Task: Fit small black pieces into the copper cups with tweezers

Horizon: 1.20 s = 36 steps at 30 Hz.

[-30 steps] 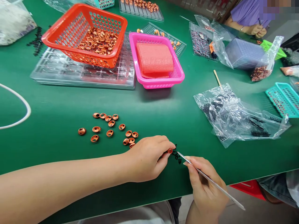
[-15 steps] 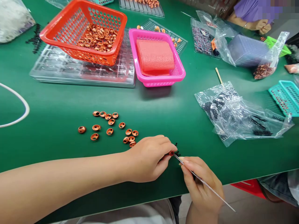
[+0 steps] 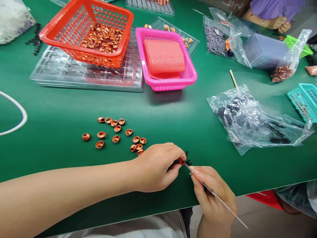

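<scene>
Between thumb and fingers of my left hand (image 3: 158, 167) is a small copper-coloured cup-shaped piece (image 3: 182, 162), mostly covered by the fingertips. My right hand (image 3: 215, 191) pinches a thin metal rod (image 3: 224, 203) like a pen; its tip is at the mouth of the cup piece. Whether the tip touches inside cannot be made out. Tiny black parts (image 3: 188, 163) lie on the green table just beyond the fingertips. Several more copper cups (image 3: 116, 138) are scattered to the left of my left hand, some with their hollow side up.
A red basket (image 3: 86, 54) of copper cups stands on clear plastic trays (image 3: 86, 84). Beside it is a pink basket (image 3: 170, 84) holding red foam. Plastic bags (image 3: 257, 125) with black parts lie right. A white cable (image 3: 23, 115) curves at left. Another person's hands (image 3: 279, 23) are at far right.
Both hands keep nearly the same pose, with the rod tip still at the copper cup. The left fingers shift slightly; the whole view has moved a little.
</scene>
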{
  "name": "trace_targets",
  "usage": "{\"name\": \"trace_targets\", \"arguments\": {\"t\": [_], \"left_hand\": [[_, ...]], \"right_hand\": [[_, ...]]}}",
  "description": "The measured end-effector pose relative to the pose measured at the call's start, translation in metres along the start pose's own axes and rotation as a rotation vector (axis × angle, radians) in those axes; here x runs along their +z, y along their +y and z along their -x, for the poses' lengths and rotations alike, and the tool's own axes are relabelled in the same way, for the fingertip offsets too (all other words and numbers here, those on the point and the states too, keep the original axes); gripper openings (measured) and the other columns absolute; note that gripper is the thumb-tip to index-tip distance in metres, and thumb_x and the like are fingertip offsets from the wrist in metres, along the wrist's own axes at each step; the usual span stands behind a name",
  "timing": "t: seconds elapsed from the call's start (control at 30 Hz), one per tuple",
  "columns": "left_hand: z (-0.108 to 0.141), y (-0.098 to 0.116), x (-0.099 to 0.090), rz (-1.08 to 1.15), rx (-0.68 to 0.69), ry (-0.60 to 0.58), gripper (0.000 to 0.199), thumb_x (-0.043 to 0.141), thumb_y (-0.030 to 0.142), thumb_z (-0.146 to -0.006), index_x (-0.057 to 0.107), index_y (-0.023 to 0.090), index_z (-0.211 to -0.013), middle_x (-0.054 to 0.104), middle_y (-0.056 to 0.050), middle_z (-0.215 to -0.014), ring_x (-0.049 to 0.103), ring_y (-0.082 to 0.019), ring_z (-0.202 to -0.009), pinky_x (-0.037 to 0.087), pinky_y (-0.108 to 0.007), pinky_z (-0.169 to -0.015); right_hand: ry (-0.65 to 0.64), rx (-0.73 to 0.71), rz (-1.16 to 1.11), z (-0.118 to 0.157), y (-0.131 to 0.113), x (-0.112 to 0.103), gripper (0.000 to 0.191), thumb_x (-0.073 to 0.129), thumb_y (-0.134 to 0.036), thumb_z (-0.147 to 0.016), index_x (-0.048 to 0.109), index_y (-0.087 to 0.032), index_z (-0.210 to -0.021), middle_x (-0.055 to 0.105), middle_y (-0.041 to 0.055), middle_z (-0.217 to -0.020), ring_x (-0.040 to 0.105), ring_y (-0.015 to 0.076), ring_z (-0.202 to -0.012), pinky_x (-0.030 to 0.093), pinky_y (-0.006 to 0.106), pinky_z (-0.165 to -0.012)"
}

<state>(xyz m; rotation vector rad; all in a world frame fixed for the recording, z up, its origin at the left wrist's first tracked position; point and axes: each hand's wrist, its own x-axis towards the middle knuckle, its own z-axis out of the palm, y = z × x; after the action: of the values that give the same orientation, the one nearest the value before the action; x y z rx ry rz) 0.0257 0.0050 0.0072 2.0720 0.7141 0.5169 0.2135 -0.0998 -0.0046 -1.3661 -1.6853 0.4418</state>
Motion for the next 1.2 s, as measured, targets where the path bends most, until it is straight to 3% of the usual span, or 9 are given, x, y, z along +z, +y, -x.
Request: {"name": "trace_targets", "arguments": {"t": [0.47, 0.9, 1.2], "left_hand": [[-0.0012, -0.0002, -0.0025, 0.021, 0.017, -0.02, 0.019, 0.051, 0.009, -0.086, 0.062, 0.014, -0.1, 0.068, -0.005, -0.089, 0.06, -0.017, -0.08, 0.048, -0.028, -0.069], [-0.0009, -0.0003, -0.0017, -0.034, 0.054, -0.025, 0.02, 0.044, 0.013, -0.094, 0.061, 0.015, -0.105, 0.068, -0.007, -0.092, 0.06, -0.017, -0.081, 0.048, -0.028, -0.07], [-0.0011, -0.0025, -0.0009, 0.023, 0.042, -0.008, 0.017, 0.048, 0.014, -0.092, 0.061, 0.017, -0.103, 0.068, -0.004, -0.088, 0.06, -0.016, -0.079, 0.046, -0.026, -0.067]], "right_hand": [[0.014, -0.011, -0.002, -0.0009, -0.0015, 0.001, 0.042, 0.062, 0.005, -0.08, 0.065, -0.022, -0.113, 0.071, 0.0047, -0.102, 0.069, 0.0171, -0.092, 0.061, 0.032, -0.075], [-0.023, -0.094, 0.06, -0.0007, 0.004, 0.0, 0.043, 0.064, 0.003, -0.08, 0.063, -0.021, -0.116, 0.071, 0.0055, -0.103, 0.07, 0.0167, -0.093, 0.061, 0.031, -0.076], [-0.046, -0.186, 0.136, -0.0027, 0.004, -0.0016, 0.041, 0.065, 0.001, -0.08, 0.061, -0.019, -0.116, 0.071, 0.0071, -0.104, 0.07, 0.0166, -0.093, 0.061, 0.03, -0.076]]}}
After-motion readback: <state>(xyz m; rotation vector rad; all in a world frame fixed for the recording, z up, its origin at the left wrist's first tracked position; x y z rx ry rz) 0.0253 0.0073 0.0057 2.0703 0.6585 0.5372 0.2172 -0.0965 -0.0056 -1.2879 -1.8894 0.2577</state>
